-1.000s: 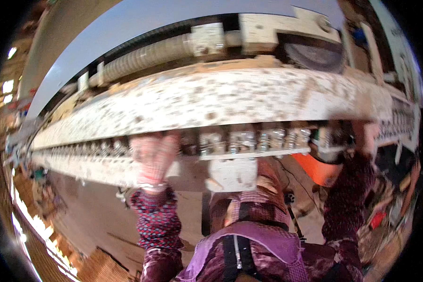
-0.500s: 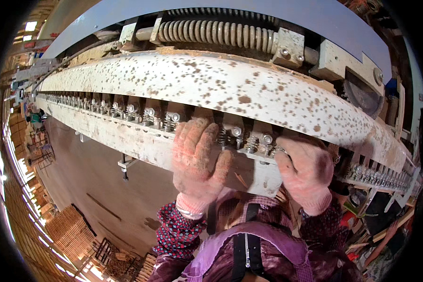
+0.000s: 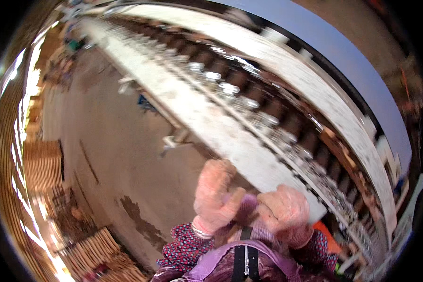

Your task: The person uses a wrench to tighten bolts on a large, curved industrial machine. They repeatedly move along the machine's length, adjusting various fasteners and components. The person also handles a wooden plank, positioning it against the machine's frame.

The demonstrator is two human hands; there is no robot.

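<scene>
Woven baskets (image 3: 87,256) are standing at the left on the concrete floor (image 3: 117,155); the gloved left hand (image 3: 215,193), fingers spread and empty, and the curled right hand (image 3: 284,211), grip unclear, are hovering just beside the long white machine rail (image 3: 221,129).

Heavy motion blur thruout, fisheye bend at rim, bright glare along left edge.

— Gloves on each hand?
— Pale pink on the left hand (image 3: 215,195) and right hand (image 3: 284,210); sleeves (image 3: 185,244) dark with red dots.
— The machine rail (image 3: 211,120)?
— Whitish, perhaps brown-speckled; it's blurred. Floor (image 3: 113,155) grey-brown.
</scene>
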